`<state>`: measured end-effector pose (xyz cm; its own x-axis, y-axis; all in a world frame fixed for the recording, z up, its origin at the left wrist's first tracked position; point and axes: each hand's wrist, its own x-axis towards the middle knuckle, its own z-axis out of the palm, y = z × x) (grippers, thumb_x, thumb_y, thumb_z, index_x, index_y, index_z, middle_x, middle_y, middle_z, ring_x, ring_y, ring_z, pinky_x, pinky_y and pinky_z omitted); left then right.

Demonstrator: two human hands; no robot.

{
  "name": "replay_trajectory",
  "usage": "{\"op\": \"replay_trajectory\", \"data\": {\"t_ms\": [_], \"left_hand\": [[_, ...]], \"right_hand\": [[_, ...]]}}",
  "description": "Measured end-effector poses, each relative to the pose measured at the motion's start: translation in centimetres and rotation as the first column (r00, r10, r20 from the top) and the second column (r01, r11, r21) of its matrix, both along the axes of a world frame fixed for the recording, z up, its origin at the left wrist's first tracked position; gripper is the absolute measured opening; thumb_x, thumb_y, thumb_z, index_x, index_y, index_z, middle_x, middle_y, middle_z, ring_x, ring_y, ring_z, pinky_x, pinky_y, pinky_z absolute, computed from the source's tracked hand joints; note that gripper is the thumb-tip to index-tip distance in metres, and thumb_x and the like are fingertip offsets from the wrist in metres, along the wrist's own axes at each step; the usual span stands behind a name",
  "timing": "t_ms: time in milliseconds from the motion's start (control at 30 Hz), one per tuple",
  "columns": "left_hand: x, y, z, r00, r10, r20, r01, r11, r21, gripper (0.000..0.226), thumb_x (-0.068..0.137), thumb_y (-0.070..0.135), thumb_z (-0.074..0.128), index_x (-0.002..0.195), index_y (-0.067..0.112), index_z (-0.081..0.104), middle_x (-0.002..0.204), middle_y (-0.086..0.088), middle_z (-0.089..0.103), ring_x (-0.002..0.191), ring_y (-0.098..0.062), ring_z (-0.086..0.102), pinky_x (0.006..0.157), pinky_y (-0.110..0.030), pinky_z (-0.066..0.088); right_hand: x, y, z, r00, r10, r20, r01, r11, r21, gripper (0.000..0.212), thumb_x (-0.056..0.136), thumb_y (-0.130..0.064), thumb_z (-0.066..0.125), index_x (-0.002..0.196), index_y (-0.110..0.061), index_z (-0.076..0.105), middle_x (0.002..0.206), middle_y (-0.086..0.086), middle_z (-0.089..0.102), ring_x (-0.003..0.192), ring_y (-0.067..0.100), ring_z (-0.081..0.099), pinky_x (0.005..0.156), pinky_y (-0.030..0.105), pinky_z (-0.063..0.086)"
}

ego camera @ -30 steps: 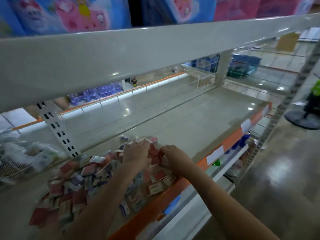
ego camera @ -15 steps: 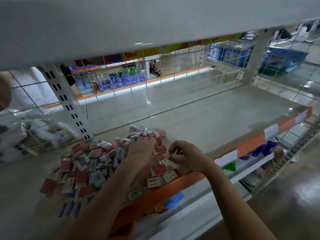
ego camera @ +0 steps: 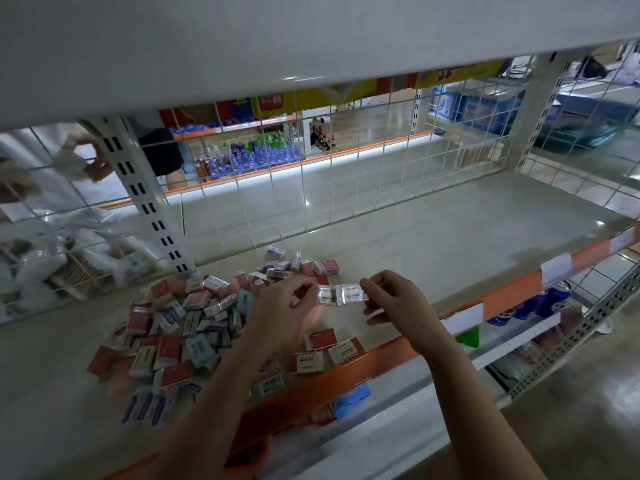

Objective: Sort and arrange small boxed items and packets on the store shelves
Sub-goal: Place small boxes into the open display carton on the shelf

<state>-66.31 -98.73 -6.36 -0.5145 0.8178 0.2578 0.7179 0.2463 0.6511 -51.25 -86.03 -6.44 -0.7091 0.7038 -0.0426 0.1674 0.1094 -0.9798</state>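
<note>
Left hand (ego camera: pixel 284 306) and right hand (ego camera: pixel 394 299) pinching silver packet strip (ego camera: pixel 341 295) by opposite ends, above shelf (ego camera: pixel 433 244); box pile (ego camera: pixel 180 327) at 9 o'clock.

Two silvery wrapped packets (ego camera: pixel 341 295) held level above the shelf (ego camera: pixel 433 244); red, white and blue boxes (ego camera: pixel 180 327) heaped at eight o'clock.

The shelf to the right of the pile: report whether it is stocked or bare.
Bare. The shelf shows only its pale surface right of the pile of small boxes.
</note>
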Motion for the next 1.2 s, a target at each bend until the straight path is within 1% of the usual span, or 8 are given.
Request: {"op": "replay_trajectory", "data": {"t_ms": [100, 200, 267, 533, 600, 800, 1067, 1200], "left_hand": [[0.1, -1.0, -0.1, 0.982, 0.049, 0.184, -0.055, 0.998, 0.029, 0.028, 0.096, 0.026, 0.048, 0.119, 0.016, 0.060, 0.094, 0.007, 0.063, 0.082, -0.009, 0.062, 0.067, -0.018, 0.049], [-0.1, -2.5, -0.5, 0.974, 0.034, 0.223, -0.048, 0.997, 0.060, 0.024, 0.096, 0.027, 0.046, 0.116, 0.029, 0.059, 0.087, 0.013, 0.063, 0.070, -0.013, 0.064, 0.062, -0.025, 0.055], [-0.7, -3.7, -0.7, 0.967, 0.037, 0.250, -0.061, 0.994, 0.088, 0.022, 0.096, 0.023, 0.045, 0.110, 0.034, 0.059, 0.089, 0.012, 0.062, 0.069, -0.012, 0.063, 0.055, -0.018, 0.050], [-3.1, -11.5, 0.0, 0.823, 0.153, 0.546, -0.290, 0.941, 0.173, 0.017, 0.094, 0.020, 0.052, 0.093, 0.032, 0.064, 0.087, 0.012, 0.068, 0.078, 0.002, 0.064, 0.068, -0.016, 0.050], [-3.9, -14.4, 0.2, 0.802, 0.196, 0.565, -0.338, 0.928, 0.158, 0.012, 0.087, 0.022, 0.061, 0.096, 0.029, 0.064, 0.088, 0.005, 0.069, 0.080, -0.008, 0.066, 0.070, -0.023, 0.053], [-6.2, -25.9, 1.4, 0.786, 0.330, 0.523, -0.474, 0.865, 0.165, 0.025, 0.082, 0.006, 0.068, 0.099, 0.022, 0.061, 0.074, 0.009, 0.064, 0.057, 0.006, 0.056, 0.057, -0.011, 0.043], [-8.5, -45.9, 3.2, 0.704, 0.529, 0.474, -0.648, 0.751, 0.126, 0.028, 0.067, 0.025, 0.074, 0.092, 0.033, 0.062, 0.074, 0.016, 0.069, 0.069, 0.001, 0.061, 0.064, -0.017, 0.050], [-9.5, -54.9, 4.1, 0.676, 0.588, 0.445, -0.696, 0.708, 0.122, 0.028, 0.078, 0.007, 0.074, 0.093, 0.028, 0.062, 0.073, 0.013, 0.067, 0.066, 0.001, 0.060, 0.062, -0.013, 0.048]], "right_hand": [[-0.3, -0.8, 0.3, 1.000, 0.001, -0.025, -0.002, 0.999, -0.039, 0.024, 0.093, -0.027, 0.055, 0.092, -0.003, 0.058, 0.088, 0.015, 0.065, 0.068, 0.014, 0.065, 0.055, 0.021, 0.053], [-1.0, -1.8, 0.6, 0.999, 0.032, -0.018, -0.033, 0.996, -0.086, 0.024, 0.094, -0.027, 0.052, 0.092, -0.004, 0.056, 0.089, 0.012, 0.067, 0.069, 0.017, 0.068, 0.056, 0.024, 0.055], [-1.9, -2.6, 0.9, 0.997, 0.064, -0.040, -0.068, 0.989, -0.132, 0.021, 0.094, -0.025, 0.050, 0.092, -0.005, 0.055, 0.085, 0.011, 0.068, 0.066, 0.018, 0.068, 0.055, 0.024, 0.055], [-7.1, -8.7, 2.2, 0.959, 0.223, -0.174, -0.256, 0.947, -0.194, 0.013, 0.095, -0.020, 0.049, 0.101, -0.018, 0.061, 0.088, 0.010, 0.069, 0.072, 0.019, 0.070, 0.059, 0.025, 0.055], [-8.8, -10.9, 2.6, 0.938, 0.281, -0.203, -0.323, 0.920, -0.220, 0.014, 0.093, -0.020, 0.051, 0.101, -0.015, 0.062, 0.088, 0.009, 0.069, 0.073, 0.019, 0.070, 0.059, 0.026, 0.056], [-14.6, -19.8, 3.5, 0.850, 0.461, -0.256, -0.521, 0.809, -0.272, 0.007, 0.087, -0.011, 0.057, 0.090, -0.009, 0.062, 0.074, 0.009, 0.068, 0.060, 0.018, 0.064, 0.055, 0.027, 0.057], [-20.7, -37.3, 4.4, 0.642, 0.735, -0.217, -0.764, 0.592, -0.256, 0.019, 0.082, 0.005, 0.062, 0.096, -0.007, 0.056, 0.079, 0.012, 0.064, 0.061, 0.015, 0.065, 0.055, 0.022, 0.055], [-23.5, -46.0, 4.3, 0.556, 0.800, -0.228, -0.830, 0.516, -0.212, 0.021, 0.082, 0.008, 0.061, 0.096, -0.007, 0.054, 0.084, 0.016, 0.064, 0.063, 0.015, 0.066, 0.054, 0.024, 0.056]]}}
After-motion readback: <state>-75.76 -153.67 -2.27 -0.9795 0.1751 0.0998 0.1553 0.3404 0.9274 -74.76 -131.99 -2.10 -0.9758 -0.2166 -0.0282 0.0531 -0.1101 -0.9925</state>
